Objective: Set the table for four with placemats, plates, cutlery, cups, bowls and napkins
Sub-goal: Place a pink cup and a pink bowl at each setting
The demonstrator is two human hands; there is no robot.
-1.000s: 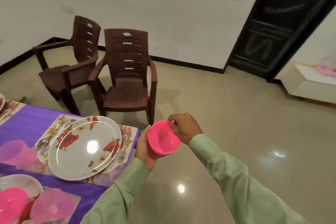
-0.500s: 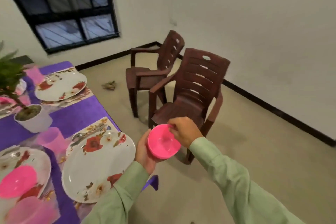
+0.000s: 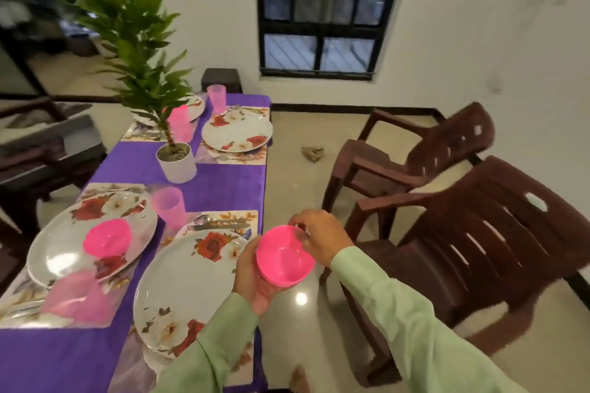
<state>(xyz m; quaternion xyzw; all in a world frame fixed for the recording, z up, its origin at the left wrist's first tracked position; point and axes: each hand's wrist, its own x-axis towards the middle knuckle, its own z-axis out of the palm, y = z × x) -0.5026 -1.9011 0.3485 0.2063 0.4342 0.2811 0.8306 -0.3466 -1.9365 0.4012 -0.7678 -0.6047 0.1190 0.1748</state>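
The fingers [image 3: 298, 224] of the right hand [image 3: 319, 241] curl over the far rim of a pink bowl [image 3: 284, 260], while the left hand [image 3: 252, 277] cups it from beneath with the thumb against its near side; both are clamped on it. The bowl hangs in the air just past the right edge of the purple-clothed surface [image 3: 217, 182], over the floor, beside the nearest floral plate [image 3: 191, 290].

That plate sits on its placemat [image 3: 245, 214] with cutlery [image 3: 220, 226] above it and a pink cup [image 3: 169, 206] close by, but it holds no bowl. The place to its left is further on: its plate [image 3: 60, 252] already carries a second pink bowl [image 3: 107, 238], with a pale pink shape [image 3: 76, 300] in front that may be a napkin, too blurred to tell. The far right plate [image 3: 238, 134] has a mat and a cup [image 3: 216, 97] but no bowl. The fourth plate [image 3: 193, 107] is mostly hidden by the potted plant [image 3: 177, 163], with another cup [image 3: 180, 123] beside it. I judge mats, plates and cups done, with bowls partly placed and napkins mostly left.

The near plate and mat reach the surface's right edge, so a bowl belongs well inward. The brown chair [image 3: 479, 265] stands close on the right, leaving a narrow strip of floor for walking.
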